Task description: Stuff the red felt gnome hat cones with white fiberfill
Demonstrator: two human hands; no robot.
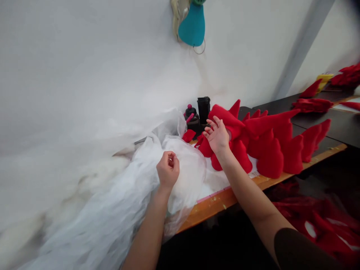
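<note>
My left hand point(168, 169) is curled closed, thumb against the fingers, in front of a heap of white fluffy stuffing in a sheer bag point(189, 161). Whether anything is inside those fingers is hidden. To its right, my right hand point(218, 138) is raised with its fingers spread and its palm bare. Just behind it lies a red pointed felt piece point(225, 117), shaped like a cone hat; I cannot tell whether the hand touches it. More stuffed-looking red cones point(270, 159) stand crowded together on the table beside my right forearm.
A black cup point(203, 110) and a dark container with pink parts point(191, 115) stand by the wall. The wooden table edge point(210, 205) runs along the front. Red fabric point(317, 221) lies below it at right. A teal piece point(192, 26) hangs on the wall.
</note>
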